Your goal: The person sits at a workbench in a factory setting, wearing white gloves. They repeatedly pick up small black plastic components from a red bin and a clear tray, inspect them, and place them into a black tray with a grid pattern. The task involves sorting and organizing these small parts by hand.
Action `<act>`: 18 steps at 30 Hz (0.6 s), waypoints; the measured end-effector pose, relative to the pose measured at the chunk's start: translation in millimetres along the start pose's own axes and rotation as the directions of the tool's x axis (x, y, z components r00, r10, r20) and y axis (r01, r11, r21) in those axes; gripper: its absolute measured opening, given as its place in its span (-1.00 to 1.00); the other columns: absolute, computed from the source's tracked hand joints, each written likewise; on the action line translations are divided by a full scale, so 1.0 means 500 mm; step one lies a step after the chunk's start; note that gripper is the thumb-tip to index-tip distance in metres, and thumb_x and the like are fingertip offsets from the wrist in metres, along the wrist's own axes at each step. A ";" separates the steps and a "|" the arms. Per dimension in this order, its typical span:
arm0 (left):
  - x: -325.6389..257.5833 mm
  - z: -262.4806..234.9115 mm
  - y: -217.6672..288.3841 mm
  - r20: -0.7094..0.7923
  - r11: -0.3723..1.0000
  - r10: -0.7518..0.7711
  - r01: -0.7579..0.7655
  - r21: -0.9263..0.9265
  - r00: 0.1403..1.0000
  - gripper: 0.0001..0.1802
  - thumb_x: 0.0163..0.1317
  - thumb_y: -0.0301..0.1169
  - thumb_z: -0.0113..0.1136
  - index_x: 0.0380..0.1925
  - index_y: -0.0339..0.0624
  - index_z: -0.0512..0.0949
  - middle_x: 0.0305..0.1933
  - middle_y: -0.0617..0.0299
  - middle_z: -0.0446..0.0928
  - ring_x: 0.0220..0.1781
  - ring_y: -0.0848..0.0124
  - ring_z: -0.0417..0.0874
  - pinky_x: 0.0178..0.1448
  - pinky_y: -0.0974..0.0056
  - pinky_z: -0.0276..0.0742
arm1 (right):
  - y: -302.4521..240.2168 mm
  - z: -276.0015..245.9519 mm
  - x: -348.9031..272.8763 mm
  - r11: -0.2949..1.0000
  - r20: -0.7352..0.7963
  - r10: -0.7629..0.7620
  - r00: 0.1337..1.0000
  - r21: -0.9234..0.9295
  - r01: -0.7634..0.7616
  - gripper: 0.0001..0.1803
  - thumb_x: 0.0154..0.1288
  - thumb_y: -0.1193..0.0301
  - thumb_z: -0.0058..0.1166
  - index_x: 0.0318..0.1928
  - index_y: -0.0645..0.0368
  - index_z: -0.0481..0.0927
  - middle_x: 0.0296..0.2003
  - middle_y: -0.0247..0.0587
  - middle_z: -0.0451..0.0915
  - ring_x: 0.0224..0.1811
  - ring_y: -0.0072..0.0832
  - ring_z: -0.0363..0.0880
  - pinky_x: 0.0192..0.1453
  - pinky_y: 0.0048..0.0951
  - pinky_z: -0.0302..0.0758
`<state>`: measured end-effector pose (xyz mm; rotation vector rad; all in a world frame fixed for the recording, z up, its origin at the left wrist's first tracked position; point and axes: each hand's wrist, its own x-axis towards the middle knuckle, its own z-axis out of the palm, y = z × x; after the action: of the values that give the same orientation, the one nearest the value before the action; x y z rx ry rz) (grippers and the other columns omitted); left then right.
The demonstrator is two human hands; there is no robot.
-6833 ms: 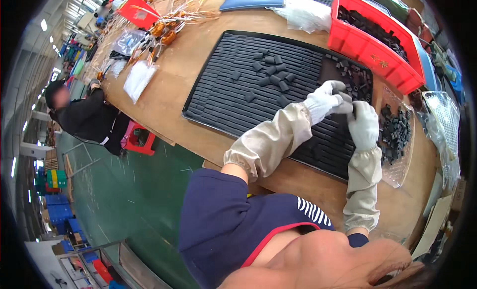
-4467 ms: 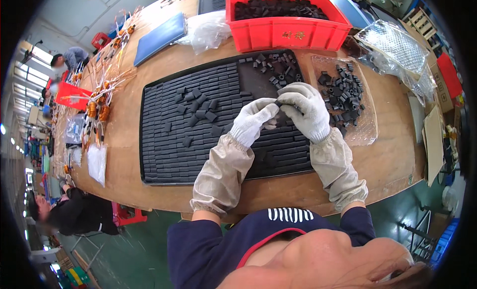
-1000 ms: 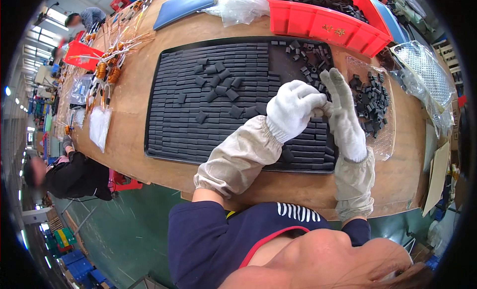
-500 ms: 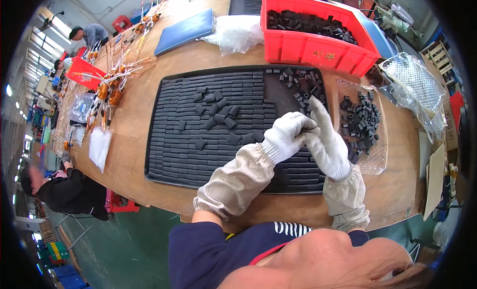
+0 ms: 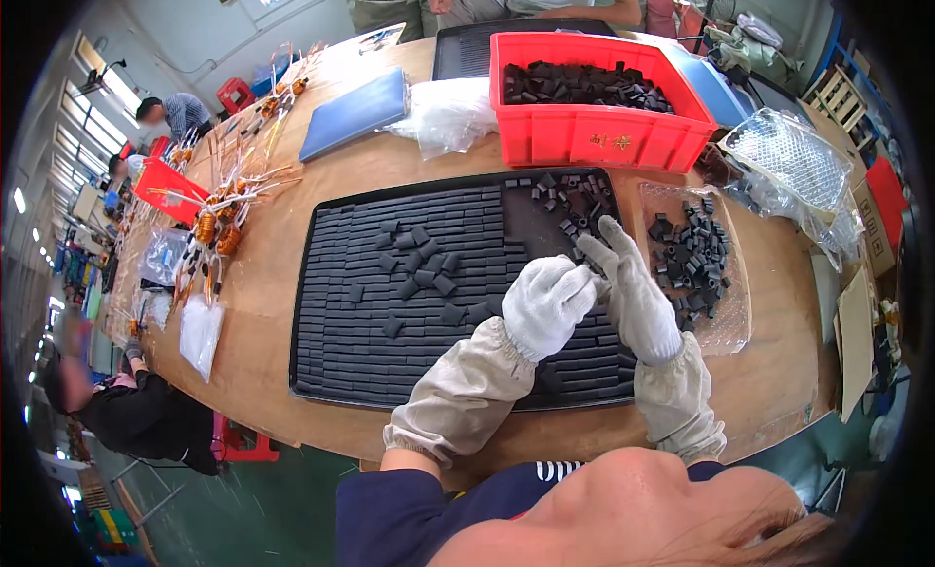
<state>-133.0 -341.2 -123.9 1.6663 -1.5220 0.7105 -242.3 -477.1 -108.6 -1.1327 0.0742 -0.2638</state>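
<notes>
Both my hands wear white knit gloves and meet above the right part of a black tray (image 5: 419, 409). The left hand (image 5: 550, 306) is closed, its fingers curled together; what they grip is hidden. Beside it, my right hand (image 5: 643, 299) has its fingers stretched out and slightly bent, the thumb side close to the left fingertips. A dark spot shows between the hands, too small to name. Rows of flat black pieces (image 5: 341, 265) fill most of the tray, with several loose ones (image 5: 424, 260) on top. Small black sleeves (image 5: 555, 192) lie scattered in its far right corner.
Right of the tray, more black sleeves (image 5: 696, 260) lie on bubble wrap (image 5: 726, 328). Behind stands a red bin (image 5: 604, 138) of black pieces, beside a clear plastic bag (image 5: 448, 119) and blue folder (image 5: 355, 114). Wired copper coils (image 5: 219, 231) lie left. Other people sit around.
The view has tilted, so the tray sits lower and a person across the table shows. My hands stay together; the right fingers, straighter before, now bend a little toward the left hand.
</notes>
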 end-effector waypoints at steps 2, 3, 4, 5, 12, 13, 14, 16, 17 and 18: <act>0.009 0.005 0.004 0.010 0.998 -0.050 0.051 -0.042 0.999 -0.65 -0.11 -0.45 0.38 -0.21 -0.07 0.66 -0.17 0.33 0.62 -0.15 0.25 0.63 -0.08 0.18 0.54 | -0.010 0.001 -0.001 1.000 -0.028 0.004 1.000 0.027 -0.003 -0.30 0.65 0.19 -0.20 0.60 0.11 -0.13 0.52 0.04 0.10 0.36 -0.36 0.34 0.39 -0.38 0.34; 0.010 0.014 -0.004 0.029 0.977 -0.124 0.127 -0.173 0.992 -0.67 -0.08 -0.47 0.40 -0.22 -0.09 0.65 -0.15 0.25 0.64 -0.15 0.20 0.65 -0.08 0.16 0.57 | 0.005 -0.004 0.001 0.977 -0.039 -0.136 0.990 -0.168 0.128 -0.25 0.61 0.17 -0.13 0.59 0.16 -0.11 0.51 0.07 0.13 0.34 -0.31 0.42 0.36 -0.34 0.40; 0.005 0.019 -0.008 0.048 0.953 -0.182 0.188 -0.238 0.982 -0.68 -0.07 -0.48 0.40 -0.22 -0.09 0.64 -0.17 0.22 0.64 -0.15 0.17 0.65 -0.06 0.15 0.58 | 0.007 -0.009 0.001 0.883 0.036 -0.254 0.967 -0.398 0.247 -0.23 0.58 0.16 -0.09 0.58 0.18 -0.09 0.49 0.11 0.16 0.34 -0.26 0.43 0.35 -0.33 0.41; -0.001 0.024 -0.011 0.070 0.921 -0.238 0.248 -0.300 0.969 -0.68 -0.05 -0.49 0.39 -0.22 -0.09 0.64 -0.19 0.20 0.64 -0.15 0.14 0.65 -0.03 0.14 0.59 | 0.005 -0.010 0.003 0.722 0.137 -0.345 0.929 -0.594 0.356 -0.20 0.56 0.16 -0.05 0.58 0.20 -0.08 0.48 0.15 0.19 0.34 -0.22 0.45 0.35 -0.32 0.42; -0.013 0.024 -0.023 0.163 0.855 -0.296 0.338 -0.395 0.941 -0.74 -0.08 -0.49 0.40 -0.34 -0.11 0.58 -0.25 0.17 0.63 -0.15 0.11 0.64 -0.03 0.13 0.58 | -0.019 0.029 0.001 0.291 0.354 -0.388 0.851 -0.829 0.478 -0.21 0.45 0.09 0.06 0.47 0.35 0.17 0.38 0.33 0.28 0.36 0.12 0.42 0.36 -0.23 0.44; -0.002 0.011 -0.024 0.134 0.898 -0.248 0.280 -0.339 0.959 -0.72 -0.11 -0.48 0.40 -0.33 -0.10 0.58 -0.25 0.19 0.62 -0.15 0.11 0.64 -0.04 0.13 0.58 | -0.015 0.031 -0.004 0.383 0.310 -0.337 0.889 -0.818 0.430 -0.21 0.45 0.07 0.05 0.47 0.35 0.17 0.39 0.33 0.28 0.35 0.11 0.43 0.36 -0.23 0.44; 0.003 0.006 -0.021 0.108 0.935 -0.197 0.220 -0.279 0.974 -0.70 -0.14 -0.46 0.40 -0.33 -0.08 0.59 -0.26 0.20 0.62 -0.15 0.12 0.63 -0.05 0.13 0.58 | -0.011 0.027 -0.007 0.462 0.290 -0.308 0.906 -0.787 0.409 -0.19 0.46 0.05 0.03 0.48 0.34 0.15 0.40 0.32 0.26 0.36 0.06 0.43 0.35 -0.25 0.44; 0.003 0.007 -0.023 0.071 0.968 -0.139 0.151 -0.200 0.988 -0.68 -0.14 -0.45 0.33 -0.27 -0.08 0.62 -0.24 0.23 0.61 -0.15 0.14 0.63 -0.05 0.11 0.56 | -0.004 0.020 -0.010 0.614 0.253 -0.256 0.933 -0.703 0.359 -0.16 0.48 0.01 0.01 0.50 0.33 0.10 0.42 0.30 0.23 0.37 -0.05 0.43 0.33 -0.29 0.44; -0.004 0.006 -0.021 0.066 0.980 -0.113 0.122 -0.159 0.991 -0.68 -0.11 -0.45 0.31 -0.24 -0.08 0.63 -0.23 0.22 0.62 -0.16 0.13 0.64 -0.06 0.11 0.56 | -0.002 0.018 -0.015 0.679 0.239 -0.241 0.940 -0.651 0.340 -0.15 0.49 0.00 0.00 0.51 0.32 0.07 0.43 0.26 0.21 0.37 -0.11 0.44 0.33 -0.31 0.43; -0.004 0.003 -0.017 0.059 0.990 -0.079 0.085 -0.116 0.995 -0.67 -0.09 -0.44 0.29 -0.21 -0.09 0.64 -0.21 0.21 0.63 -0.16 0.13 0.64 -0.07 0.10 0.55 | 0.009 0.011 -0.013 0.775 0.207 -0.233 0.950 -0.551 0.310 -0.12 0.49 -0.04 -0.02 0.53 0.28 0.02 0.45 0.22 0.19 0.32 -0.18 0.45 0.30 -0.32 0.43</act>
<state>-125.2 -341.3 -127.6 1.6604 -1.4944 0.5251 -246.6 -468.8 -110.5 -1.7768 -0.1375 -0.4469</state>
